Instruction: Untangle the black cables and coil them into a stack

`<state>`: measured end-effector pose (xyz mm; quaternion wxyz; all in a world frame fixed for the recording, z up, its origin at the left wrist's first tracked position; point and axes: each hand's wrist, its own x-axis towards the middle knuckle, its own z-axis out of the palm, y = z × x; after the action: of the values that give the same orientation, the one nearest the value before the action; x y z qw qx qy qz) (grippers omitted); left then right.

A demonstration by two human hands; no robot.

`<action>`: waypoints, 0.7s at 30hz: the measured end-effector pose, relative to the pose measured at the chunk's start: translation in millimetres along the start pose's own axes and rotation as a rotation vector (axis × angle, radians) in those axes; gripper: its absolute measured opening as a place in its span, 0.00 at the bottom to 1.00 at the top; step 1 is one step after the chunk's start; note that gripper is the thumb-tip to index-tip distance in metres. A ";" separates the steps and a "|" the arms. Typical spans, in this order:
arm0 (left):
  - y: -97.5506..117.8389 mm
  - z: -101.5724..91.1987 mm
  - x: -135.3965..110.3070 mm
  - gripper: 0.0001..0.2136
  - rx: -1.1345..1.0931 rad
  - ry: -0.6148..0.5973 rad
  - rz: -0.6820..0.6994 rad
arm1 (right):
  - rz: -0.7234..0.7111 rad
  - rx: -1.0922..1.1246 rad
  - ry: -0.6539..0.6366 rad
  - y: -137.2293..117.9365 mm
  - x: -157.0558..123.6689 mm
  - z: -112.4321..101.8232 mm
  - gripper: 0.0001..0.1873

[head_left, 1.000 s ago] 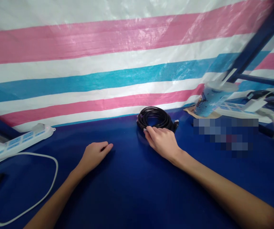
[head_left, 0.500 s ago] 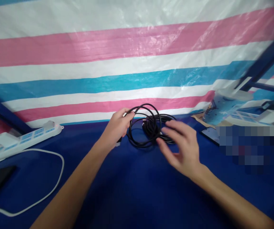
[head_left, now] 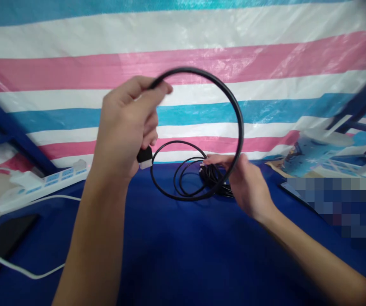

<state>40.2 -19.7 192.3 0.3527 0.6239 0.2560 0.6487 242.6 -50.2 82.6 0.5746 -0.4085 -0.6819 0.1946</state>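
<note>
My left hand [head_left: 128, 123] is raised over the table, its thumb and fingers closed on a black cable [head_left: 238, 114]. The held cable arcs in a large loop to the right and down. Below my left fingers hangs the cable's black plug [head_left: 145, 157] with a pale tip. Thinner-looking loops of the same cable run back to a coiled bundle [head_left: 213, 176] on the blue table. My right hand [head_left: 249, 182] is low at the right side of that bundle, its fingers reaching over and gripping it; the raised loop partly covers them.
At the left lie a white power strip [head_left: 58, 180], a white cord [head_left: 36, 277] and a flat black object [head_left: 7, 238]. A phone [head_left: 293, 193] lies at the right beside a pixelated patch. A blue patterned bag [head_left: 313, 151] stands behind it. Striped sheeting [head_left: 183, 46] hangs at the back.
My left hand has lifted up and toward me, drawing the cable into a bigger loop. My right hand, open beside the coil before, has closed in on the bundle. The view has shifted slightly.
</note>
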 end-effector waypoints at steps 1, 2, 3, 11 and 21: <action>2.7 0.2 2.7 0.05 -0.073 0.082 0.008 | -0.029 0.041 0.017 -9.9 6.5 4.9 0.30; 5.5 1.0 4.3 0.06 -0.146 0.156 -0.002 | -0.064 0.078 0.028 -21.2 12.2 11.2 0.32; 8.4 2.5 4.8 0.08 -0.228 0.216 -0.027 | -0.115 0.150 0.044 -33.4 16.9 19.3 0.31; 17.4 17.0 -8.1 0.13 -0.739 0.499 -0.195 | -0.394 0.126 0.077 -103.0 33.3 100.8 0.15; 13.6 -2.6 -7.9 0.07 -0.392 0.043 -0.014 | 0.170 0.690 0.076 -92.2 86.5 63.2 0.10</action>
<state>35.4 -34.0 197.6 0.4662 0.5275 0.1366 0.6969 151.7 -24.1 187.7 0.6853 -0.2528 -0.5179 0.4452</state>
